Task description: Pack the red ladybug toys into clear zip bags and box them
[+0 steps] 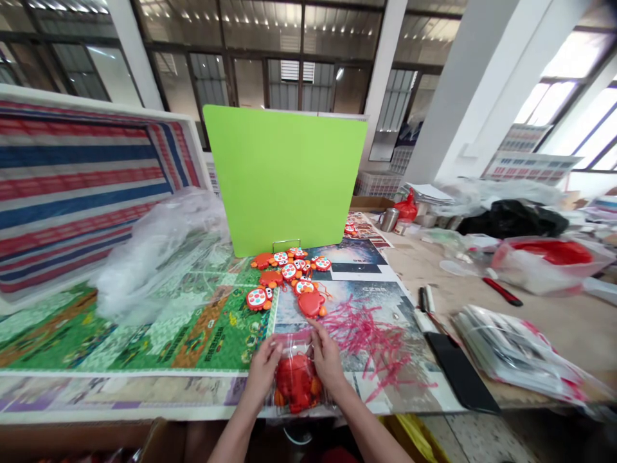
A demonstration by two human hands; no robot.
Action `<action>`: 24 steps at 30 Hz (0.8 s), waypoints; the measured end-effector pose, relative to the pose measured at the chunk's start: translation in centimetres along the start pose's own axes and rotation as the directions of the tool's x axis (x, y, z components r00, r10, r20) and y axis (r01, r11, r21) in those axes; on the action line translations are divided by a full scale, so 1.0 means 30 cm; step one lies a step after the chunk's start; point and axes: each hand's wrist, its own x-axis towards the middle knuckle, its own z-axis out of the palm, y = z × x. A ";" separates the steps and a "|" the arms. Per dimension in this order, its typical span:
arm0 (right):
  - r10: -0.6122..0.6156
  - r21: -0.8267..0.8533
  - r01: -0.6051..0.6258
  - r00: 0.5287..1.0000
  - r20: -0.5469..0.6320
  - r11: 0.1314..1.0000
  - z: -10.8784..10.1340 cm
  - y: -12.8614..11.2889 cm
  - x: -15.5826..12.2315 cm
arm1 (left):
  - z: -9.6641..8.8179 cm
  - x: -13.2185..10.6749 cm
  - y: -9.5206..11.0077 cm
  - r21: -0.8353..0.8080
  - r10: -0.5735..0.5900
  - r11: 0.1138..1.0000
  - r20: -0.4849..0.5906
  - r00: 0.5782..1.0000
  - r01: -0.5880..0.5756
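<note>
We note red toy inside clear poly bag, toy sitting just below & between both grips. L grip and R grip pressed on bag's top edge, pinching film. Just ahead: pile of orange-red toys; to R, pink shreds, all on printed sheets. Green board upright behind, on bench.

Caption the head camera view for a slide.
Left hand and right hand grip a clear bag of red-orange toys.
</note>
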 end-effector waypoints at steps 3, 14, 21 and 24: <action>-0.032 -0.036 0.032 0.999 -0.009 0.999 -0.006 0.004 0.004 | 0.006 -0.014 0.018 -0.112 -0.090 0.988 0.117 0.989 0.103; -0.289 -0.383 0.423 0.887 0.360 0.821 0.022 -0.138 0.045 | 0.034 -0.004 0.081 -0.102 -0.052 0.992 0.221 0.974 0.076; -0.285 -0.472 0.526 0.824 0.490 0.708 0.049 -0.123 0.039 | 0.011 -0.003 0.092 0.078 0.044 0.995 0.297 0.954 -0.070; -0.279 -0.488 0.529 0.823 0.496 0.694 0.036 -0.130 0.049 | 0.013 -0.004 0.097 0.177 0.100 0.971 0.308 0.946 -0.160</action>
